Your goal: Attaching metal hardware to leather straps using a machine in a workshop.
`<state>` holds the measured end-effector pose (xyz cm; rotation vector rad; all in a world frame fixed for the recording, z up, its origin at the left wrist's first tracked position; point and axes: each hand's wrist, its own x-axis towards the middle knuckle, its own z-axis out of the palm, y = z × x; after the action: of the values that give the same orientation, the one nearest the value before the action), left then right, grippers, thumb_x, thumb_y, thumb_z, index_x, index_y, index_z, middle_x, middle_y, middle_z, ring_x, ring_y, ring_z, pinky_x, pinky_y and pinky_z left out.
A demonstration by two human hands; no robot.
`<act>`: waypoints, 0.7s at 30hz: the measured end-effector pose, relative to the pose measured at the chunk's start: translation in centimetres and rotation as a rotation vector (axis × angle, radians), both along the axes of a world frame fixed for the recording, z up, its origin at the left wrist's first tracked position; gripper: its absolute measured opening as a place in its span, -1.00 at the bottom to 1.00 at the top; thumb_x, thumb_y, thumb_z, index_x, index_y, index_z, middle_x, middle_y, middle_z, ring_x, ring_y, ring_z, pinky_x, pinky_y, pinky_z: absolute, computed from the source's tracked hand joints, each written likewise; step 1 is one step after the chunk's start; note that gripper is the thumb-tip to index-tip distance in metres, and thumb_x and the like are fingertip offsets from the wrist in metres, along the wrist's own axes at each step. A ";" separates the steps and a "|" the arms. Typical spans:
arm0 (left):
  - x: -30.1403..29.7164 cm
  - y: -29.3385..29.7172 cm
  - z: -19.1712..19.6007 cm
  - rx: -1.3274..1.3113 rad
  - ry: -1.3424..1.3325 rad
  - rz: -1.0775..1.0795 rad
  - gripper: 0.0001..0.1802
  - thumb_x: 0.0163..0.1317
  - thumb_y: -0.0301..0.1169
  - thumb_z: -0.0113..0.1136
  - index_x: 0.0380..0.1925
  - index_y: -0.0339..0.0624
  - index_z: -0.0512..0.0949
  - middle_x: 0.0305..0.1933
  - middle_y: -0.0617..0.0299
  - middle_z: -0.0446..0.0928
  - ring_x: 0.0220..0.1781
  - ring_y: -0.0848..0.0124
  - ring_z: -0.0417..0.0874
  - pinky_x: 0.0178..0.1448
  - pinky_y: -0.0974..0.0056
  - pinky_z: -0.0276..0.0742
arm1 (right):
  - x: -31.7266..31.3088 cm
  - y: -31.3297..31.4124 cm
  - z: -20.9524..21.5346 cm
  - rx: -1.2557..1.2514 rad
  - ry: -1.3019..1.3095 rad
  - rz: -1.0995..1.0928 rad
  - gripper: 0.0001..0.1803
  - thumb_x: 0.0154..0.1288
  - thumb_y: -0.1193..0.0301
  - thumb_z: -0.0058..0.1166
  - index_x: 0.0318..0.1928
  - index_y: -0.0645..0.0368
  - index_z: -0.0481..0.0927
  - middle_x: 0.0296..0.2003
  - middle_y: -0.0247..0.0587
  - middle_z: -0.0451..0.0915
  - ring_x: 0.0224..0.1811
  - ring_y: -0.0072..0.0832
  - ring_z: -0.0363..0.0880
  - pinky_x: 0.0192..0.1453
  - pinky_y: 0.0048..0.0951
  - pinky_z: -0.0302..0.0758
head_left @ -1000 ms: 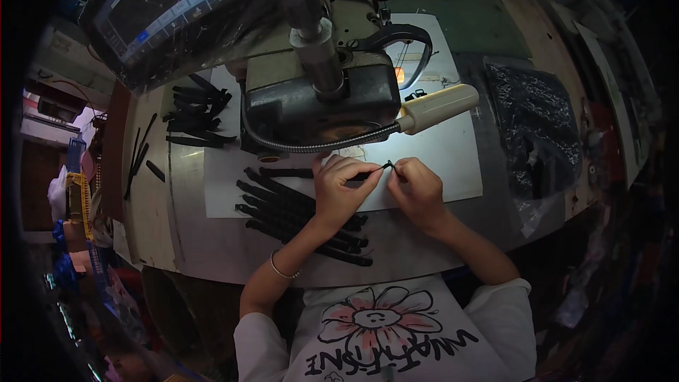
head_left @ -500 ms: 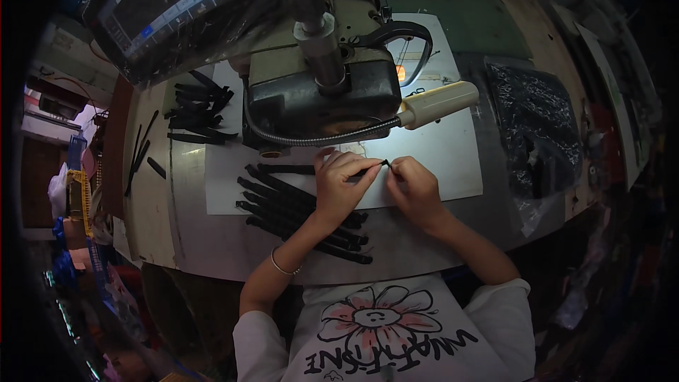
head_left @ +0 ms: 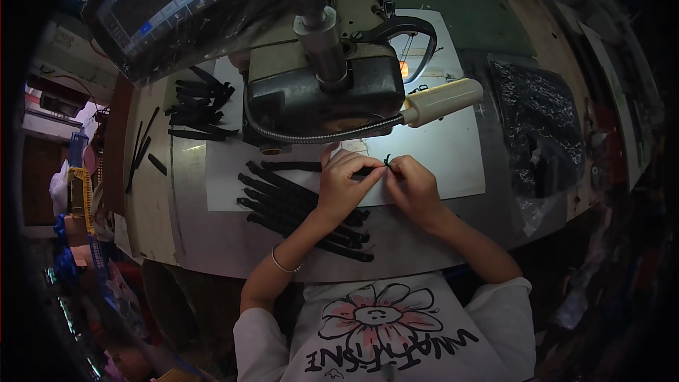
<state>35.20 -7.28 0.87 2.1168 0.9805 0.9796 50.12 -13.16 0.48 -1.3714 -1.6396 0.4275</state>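
Note:
My left hand (head_left: 345, 185) and my right hand (head_left: 411, 185) meet over a white sheet (head_left: 453, 152) on the worktable, in front of the sewing machine (head_left: 318, 88). Both pinch one thin black strap (head_left: 375, 168), whose end sticks up between the fingertips. Under my left wrist lies a pile of several similar black straps (head_left: 283, 201). One more black strap (head_left: 290, 166) lies by itself just behind the pile.
A second heap of black straps (head_left: 196, 102) lies at the table's far left, with loose strips (head_left: 141, 145) near the left edge. A flexible lamp (head_left: 442, 99) reaches over the sheet. A bag of dark material (head_left: 537, 120) sits at right. A control screen (head_left: 159, 0) stands behind left.
Both hands have stayed close together on the strap; its free end has been drawn in and now stands up between the fingertips.

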 end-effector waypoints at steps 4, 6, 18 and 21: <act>-0.7 0.9 0.2 -0.198 -0.001 -0.033 -0.80 -0.02 -0.36 0.30 -0.35 -0.09 0.59 -0.36 0.33 0.59 -0.23 0.39 0.53 0.02 0.29 0.26 | 0.5 0.1 0.2 -0.074 0.188 0.057 -0.87 0.09 0.62 0.05 -0.32 0.30 0.42 -0.44 -0.16 0.48 -0.45 -0.44 0.49 -0.38 -0.51 0.42; -0.9 1.3 1.3 -0.290 -0.049 -0.155 -0.77 -0.01 -0.35 0.29 -0.31 -0.10 0.58 -0.34 0.30 0.58 -0.22 0.36 0.53 -0.02 0.29 0.30 | 0.9 0.2 0.0 -0.126 0.275 0.092 -0.85 0.10 0.62 0.04 -0.27 0.31 0.44 -0.41 -0.21 0.52 -0.43 -0.55 0.50 -0.36 -0.57 0.42; -2.4 2.1 0.4 -0.009 0.091 -0.311 -0.80 -0.06 -0.29 0.31 -0.46 -0.12 0.57 -0.47 0.31 0.53 -0.36 0.36 0.49 0.07 0.25 0.20 | 1.3 0.3 0.7 -0.324 0.390 0.264 -0.87 0.15 0.57 0.12 -0.26 0.32 0.54 -0.40 -0.31 0.55 -0.37 -0.71 0.51 -0.32 -0.64 0.44; -2.4 2.4 0.7 -0.015 0.084 -0.369 -0.80 -0.07 -0.29 0.31 -0.46 -0.11 0.57 -0.48 0.30 0.53 -0.36 0.36 0.49 0.15 0.23 0.19 | 1.6 0.7 0.2 -0.347 0.415 0.269 -0.85 0.15 0.49 0.16 -0.29 0.30 0.54 -0.43 -0.31 0.53 -0.43 -0.69 0.45 -0.38 -0.63 0.39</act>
<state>32.82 -4.90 1.53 2.2350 0.5994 0.7010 51.68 -12.46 0.66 -1.2004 -1.4435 1.1213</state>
